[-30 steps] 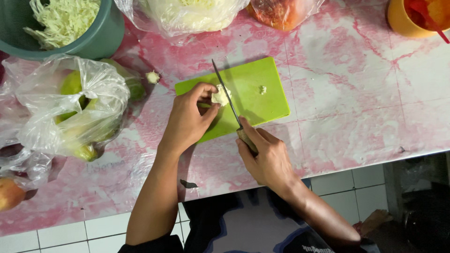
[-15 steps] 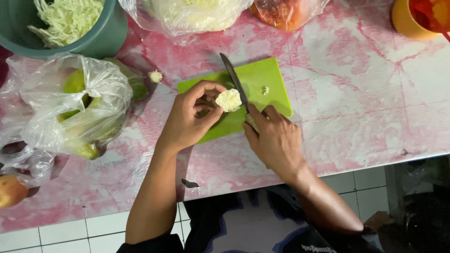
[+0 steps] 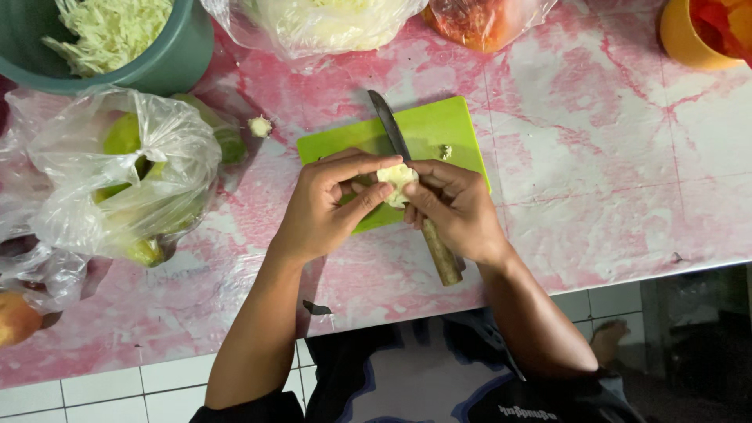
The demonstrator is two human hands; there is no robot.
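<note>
Both my hands meet over a bright green cutting board (image 3: 439, 125) on a pink marbled counter. My left hand (image 3: 325, 207) and my right hand (image 3: 454, 207) pinch a small pale cabbage piece (image 3: 395, 178) between their fingertips. A knife lies on the board beneath my right hand, its dark blade (image 3: 388, 121) pointing away and its wooden handle (image 3: 440, 252) pointing toward me. A tiny scrap (image 3: 445, 150) rests on the board.
A teal bowl (image 3: 168, 66) of shredded cabbage sits at the far left. Clear bags hold green vegetables (image 3: 129, 168), cabbage (image 3: 325, 23) and orange pieces (image 3: 478, 19). An orange cup (image 3: 693, 35) is far right. A cabbage scrap (image 3: 260, 125) lies beside the board.
My right hand let go of the knife, which now lies on the board. Both hands have come together on the cabbage piece and lifted it slightly toward me.
</note>
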